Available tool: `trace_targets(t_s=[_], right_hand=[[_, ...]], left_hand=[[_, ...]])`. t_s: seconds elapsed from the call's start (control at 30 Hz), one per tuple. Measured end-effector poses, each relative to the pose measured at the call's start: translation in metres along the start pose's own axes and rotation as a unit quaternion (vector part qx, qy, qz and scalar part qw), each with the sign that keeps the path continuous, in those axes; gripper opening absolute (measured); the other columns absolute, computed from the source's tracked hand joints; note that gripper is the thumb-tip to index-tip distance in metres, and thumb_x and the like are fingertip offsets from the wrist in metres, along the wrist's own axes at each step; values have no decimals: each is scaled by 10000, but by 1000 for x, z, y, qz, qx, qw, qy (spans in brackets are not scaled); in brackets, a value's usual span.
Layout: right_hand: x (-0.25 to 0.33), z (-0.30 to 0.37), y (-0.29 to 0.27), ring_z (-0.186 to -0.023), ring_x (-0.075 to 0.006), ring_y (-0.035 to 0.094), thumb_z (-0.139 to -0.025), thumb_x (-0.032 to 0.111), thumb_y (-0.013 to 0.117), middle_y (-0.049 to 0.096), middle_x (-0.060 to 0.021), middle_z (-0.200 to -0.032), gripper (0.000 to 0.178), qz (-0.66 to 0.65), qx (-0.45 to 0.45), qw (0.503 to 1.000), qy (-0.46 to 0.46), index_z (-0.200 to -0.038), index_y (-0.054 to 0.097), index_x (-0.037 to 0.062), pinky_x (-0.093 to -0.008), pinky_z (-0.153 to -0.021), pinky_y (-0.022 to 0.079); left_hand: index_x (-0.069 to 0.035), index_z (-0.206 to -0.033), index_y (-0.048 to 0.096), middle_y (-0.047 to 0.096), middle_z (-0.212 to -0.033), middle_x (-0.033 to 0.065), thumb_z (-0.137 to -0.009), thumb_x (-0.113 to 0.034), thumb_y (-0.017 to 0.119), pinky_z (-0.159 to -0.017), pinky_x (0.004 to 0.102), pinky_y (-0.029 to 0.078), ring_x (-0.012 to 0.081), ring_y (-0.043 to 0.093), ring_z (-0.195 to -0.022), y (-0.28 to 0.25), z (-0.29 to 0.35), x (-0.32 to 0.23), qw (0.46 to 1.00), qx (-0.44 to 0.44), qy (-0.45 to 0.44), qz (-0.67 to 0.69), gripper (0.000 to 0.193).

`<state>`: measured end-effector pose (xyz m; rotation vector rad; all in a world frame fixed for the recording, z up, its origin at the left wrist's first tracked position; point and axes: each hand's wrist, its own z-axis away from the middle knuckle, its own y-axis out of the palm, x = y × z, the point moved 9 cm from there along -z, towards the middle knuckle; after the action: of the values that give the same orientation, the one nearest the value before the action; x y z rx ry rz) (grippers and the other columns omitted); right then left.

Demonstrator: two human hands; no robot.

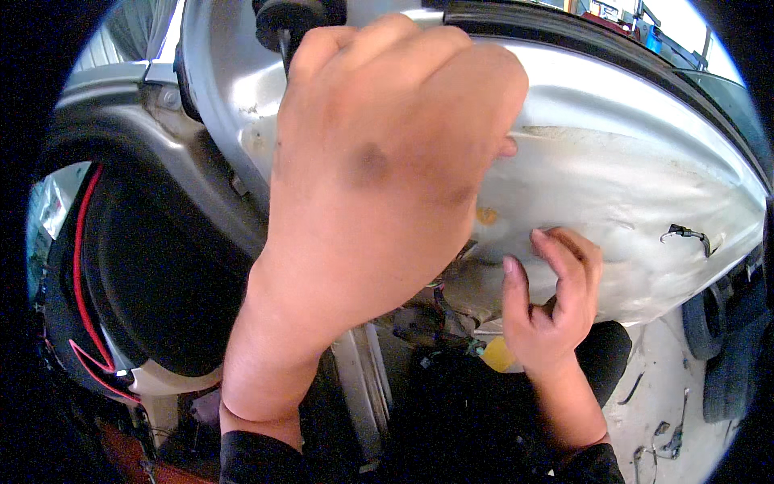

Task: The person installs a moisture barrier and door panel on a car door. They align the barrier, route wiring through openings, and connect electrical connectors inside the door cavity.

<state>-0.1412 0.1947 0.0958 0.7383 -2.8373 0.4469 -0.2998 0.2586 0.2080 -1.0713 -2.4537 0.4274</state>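
Large in the foreground, my left hand (383, 145) has its back toward me and its fingers curled closed. Whatever it grips, if anything, is hidden behind the hand. Just past its knuckles is a round black disc-shaped part (298, 16) with a short stem; I cannot tell whether the hand touches it. Behind both hands stands a bare silver car door (645, 169) with its trim off. My right hand (560, 298) is held low in front of this door, thumb and fingers bent and apart, nothing visible in them. A yellow object (498, 355) shows beside its wrist.
A black seat (161, 274) with red piping is at the left. Loose wiring (439, 315) hangs between the hands, and a black connector (685, 232) sticks out of the door. Dark tyres (726, 387) lean at the right. Tools and small parts (676, 440) lie on the floor.
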Motion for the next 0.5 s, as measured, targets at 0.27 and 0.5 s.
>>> trace_targets(t_s=[0.27,0.5], right_hand=[[0,-20,16,-851,-287,598,-716,130,907,661,-57,-904,296,107,-20,993,-46,-942,716,130,-401,-798,418],[-1,-25,24,-825,-278,595,-704,143,903,648,-32,-840,264,138,-58,988,-38,-873,701,137,-383,-781,404]], left_hand=[[-131,-1359,693,620,-1276,153,-614,-195,939,-1056,435,423,346,543,-1219,15,0,-8,999,-27,20,-5,787],[-135,-1372,685,595,-1307,165,-606,-187,939,-1068,440,414,356,526,-1241,16,12,-8,999,-27,37,0,809]])
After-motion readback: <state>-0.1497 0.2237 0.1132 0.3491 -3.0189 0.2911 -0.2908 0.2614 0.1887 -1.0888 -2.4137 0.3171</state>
